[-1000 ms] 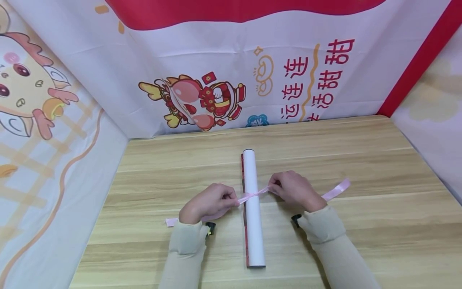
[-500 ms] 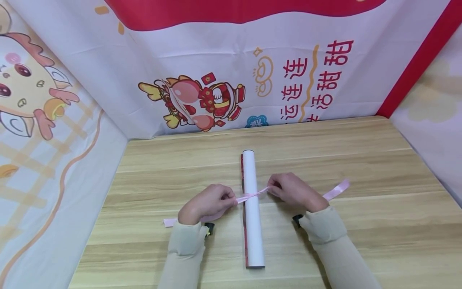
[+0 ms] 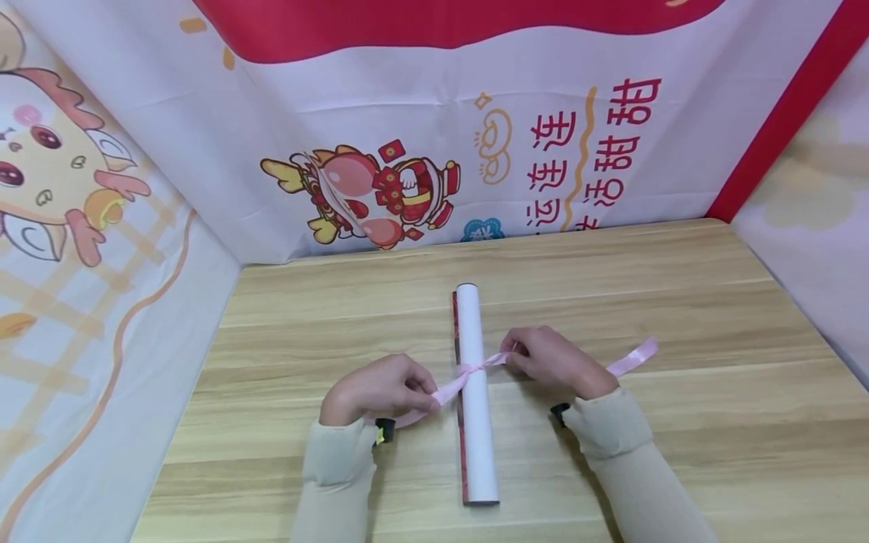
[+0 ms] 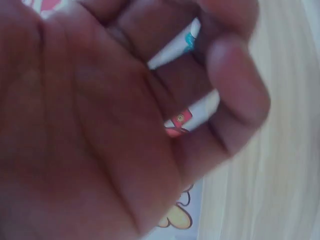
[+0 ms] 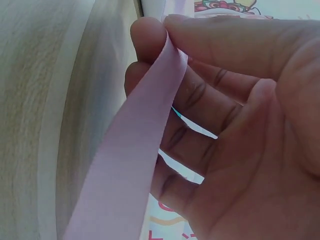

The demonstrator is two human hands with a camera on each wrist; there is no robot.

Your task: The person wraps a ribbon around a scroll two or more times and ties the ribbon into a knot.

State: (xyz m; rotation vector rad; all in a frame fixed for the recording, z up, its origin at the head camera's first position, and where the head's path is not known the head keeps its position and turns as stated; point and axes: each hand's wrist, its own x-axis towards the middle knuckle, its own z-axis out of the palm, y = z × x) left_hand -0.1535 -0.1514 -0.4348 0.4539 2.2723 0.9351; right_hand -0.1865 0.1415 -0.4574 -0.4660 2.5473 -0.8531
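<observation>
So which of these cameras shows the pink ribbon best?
The head view: it shows the pink ribbon crossing the white roll, with lengths either side. The right wrist view shows one stretch close up, pinched by the right hand; I can't make any out in the left wrist view.

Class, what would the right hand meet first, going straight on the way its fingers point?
Likely the white roll, though depth is unclear: the right hand might pass above it.
</observation>
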